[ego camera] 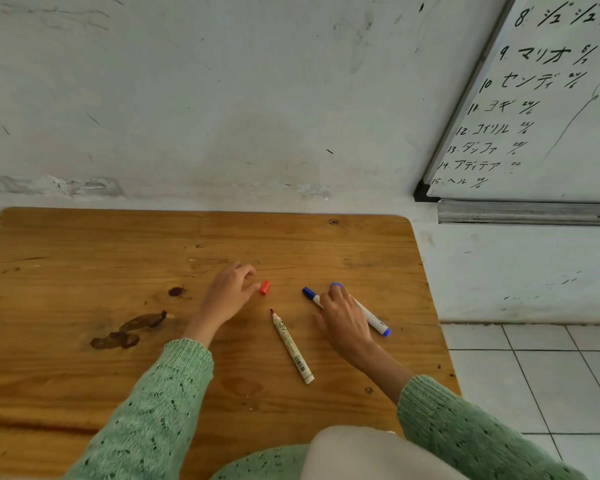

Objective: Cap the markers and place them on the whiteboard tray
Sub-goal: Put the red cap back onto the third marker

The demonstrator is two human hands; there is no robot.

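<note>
Nearest: pale cloth (354,452) at the lap, green sleeves (160,403) reaching over the wooden counter (84,237). Left hand (227,296) low on the counter, fingers (253,289) loosely curled and slightly parted, tips touching or just beside the red cap (264,287), not yet closed on it. Right hand (343,320) draped over the blue marker (374,318), fingers spread across the barrel; blue cap (336,285) at the fingertips, whether pinched cannot tell. Marker's blue tip (307,292) poking out to the left, bare. Between the hands, the red marker (291,346), uncapped, untouched. Whiteboard tray (527,213) on the wall, up and right, well apart, nothing visible in it. Likely step: gathering caps, capping not yet begun. Next: close on a cap, lift its marker, line cap with tip, press home.
</note>
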